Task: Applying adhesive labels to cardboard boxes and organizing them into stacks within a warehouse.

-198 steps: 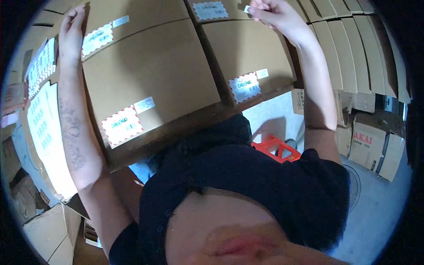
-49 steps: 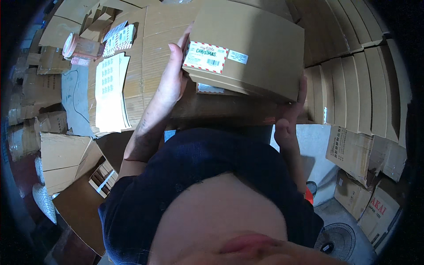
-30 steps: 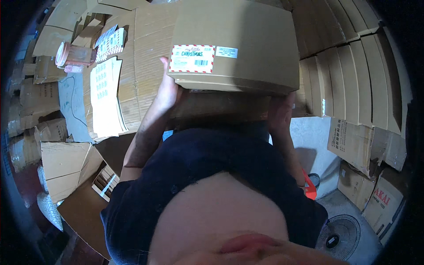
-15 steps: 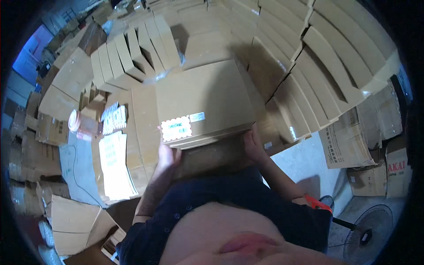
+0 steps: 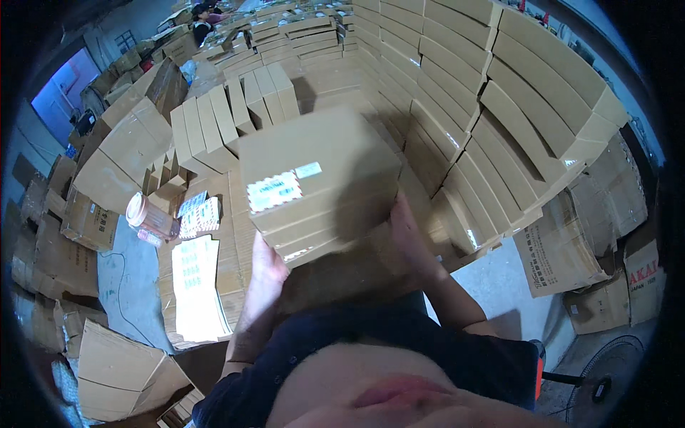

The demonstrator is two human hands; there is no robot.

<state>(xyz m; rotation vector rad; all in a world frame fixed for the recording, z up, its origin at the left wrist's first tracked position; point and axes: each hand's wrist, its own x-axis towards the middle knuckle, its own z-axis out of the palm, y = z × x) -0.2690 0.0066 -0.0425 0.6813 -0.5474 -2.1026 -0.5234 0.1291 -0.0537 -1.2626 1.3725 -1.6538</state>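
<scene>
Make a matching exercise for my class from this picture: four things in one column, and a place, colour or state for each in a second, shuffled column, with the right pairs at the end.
Things
1. Stack of boxes
2. Printed sheets
3. Jar
4. Fan

Descriptions
A. Topped with a pale pink lid
B. Round and dark, at the picture's lower right
C. Held between the left hand and the right hand
D. White, lying flat to the left of the left hand

Right pairs: 1-C, 2-D, 3-A, 4-B
</scene>
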